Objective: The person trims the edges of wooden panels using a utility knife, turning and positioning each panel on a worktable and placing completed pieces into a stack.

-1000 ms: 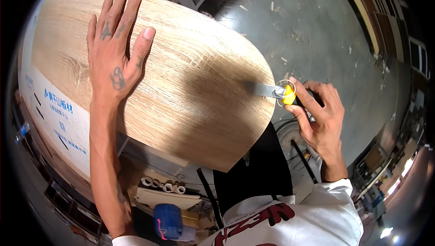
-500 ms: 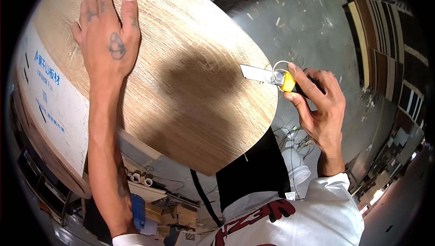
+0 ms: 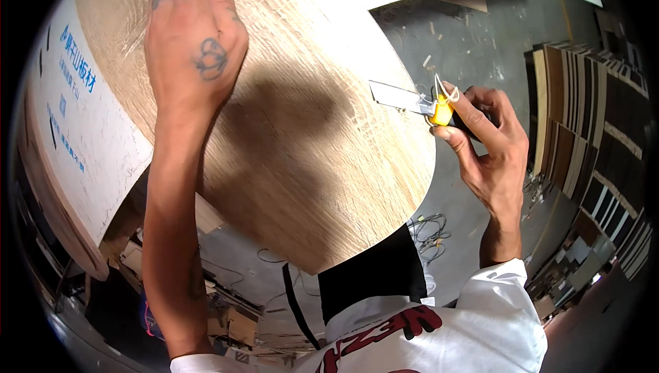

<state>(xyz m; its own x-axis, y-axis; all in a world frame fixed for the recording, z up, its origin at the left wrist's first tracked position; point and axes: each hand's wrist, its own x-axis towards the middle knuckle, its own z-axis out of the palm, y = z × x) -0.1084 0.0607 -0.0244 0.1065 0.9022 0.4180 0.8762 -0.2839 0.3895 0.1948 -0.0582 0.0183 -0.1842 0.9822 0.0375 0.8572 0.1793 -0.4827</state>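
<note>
Yellow-and-black knife (image 3: 441,112) sits over the rounded end of the wood-grain board (image 3: 322,188); blade contact unclear. Right grip (image 3: 495,145) is closed round it, hiding its rear part. Left grip (image 3: 195,50) lies open, palm-down on the board, holding nothing; fingertips cut off.

Before me lies a flat, pale brown wood-grain panel (image 3: 391,184) with a curved edge; over its right side my yellow-and-black utility knife (image 3: 443,109) points leftward, broad blade (image 3: 397,95) bared.
</note>
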